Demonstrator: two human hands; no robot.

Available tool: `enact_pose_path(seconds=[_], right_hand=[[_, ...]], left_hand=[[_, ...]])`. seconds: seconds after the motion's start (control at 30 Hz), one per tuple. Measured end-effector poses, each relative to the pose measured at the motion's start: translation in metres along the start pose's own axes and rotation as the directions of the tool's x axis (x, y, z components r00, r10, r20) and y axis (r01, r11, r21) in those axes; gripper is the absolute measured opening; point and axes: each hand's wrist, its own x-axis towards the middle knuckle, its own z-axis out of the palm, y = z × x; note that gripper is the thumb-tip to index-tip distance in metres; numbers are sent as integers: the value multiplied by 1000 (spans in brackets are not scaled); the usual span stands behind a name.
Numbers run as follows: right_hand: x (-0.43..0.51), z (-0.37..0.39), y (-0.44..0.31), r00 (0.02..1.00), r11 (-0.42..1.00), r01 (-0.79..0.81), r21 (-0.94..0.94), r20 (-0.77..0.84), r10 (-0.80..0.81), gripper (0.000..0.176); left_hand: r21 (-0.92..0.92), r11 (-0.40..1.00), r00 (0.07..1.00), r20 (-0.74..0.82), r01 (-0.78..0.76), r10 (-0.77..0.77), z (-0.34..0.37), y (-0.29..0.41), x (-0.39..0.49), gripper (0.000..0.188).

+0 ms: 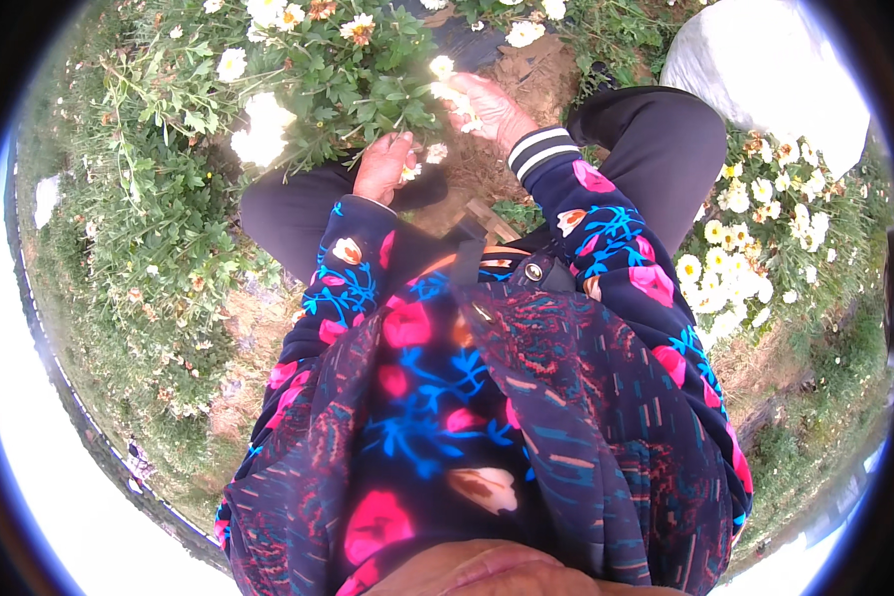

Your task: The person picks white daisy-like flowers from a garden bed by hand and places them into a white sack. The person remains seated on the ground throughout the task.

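Observation:
Several white flower heads [462, 103] lie in and against the fingers of my right hand [492, 108], which is raised over the bare soil between my knees. Lower and to the left, my left hand [384, 165] has curled fingers at the edge of a leafy green flowering plant [343, 97]. A small white flower with a yellow centre [410, 173] shows at its fingertips, and a pale bloom [436, 153] is just beside it. Whether the left fingers grip the flower or its stem is unclear. An overexposed cluster of white blooms [263, 130] stands left of that hand.
A large white sack or sheet [767, 74] bulges beyond my right knee. Below it grows a dense patch of white flowers [723, 283]. Dark plastic sheeting [465, 45] covers soil at the top. A small wooden piece [492, 220] is between my legs. Leafy rows spread left.

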Motion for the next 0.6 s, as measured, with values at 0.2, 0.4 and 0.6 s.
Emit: enact_pose_path(seconds=[0.2,0.4,0.6], right_hand=[[-40,-33,-108,975,879,172,-445,-53,-218,18],[-13,-4,-64,998,573,58,-817,63,-11,37],[-8,-7,-61,953,194,280,-940,297,66,42]], left_hand=[[19,998,998,27,-62,61,3,5,1,26],[94,991,995,21,-100,98,2,2,0,27],[-6,997,996,39,-74,74,3,6,1,28]])
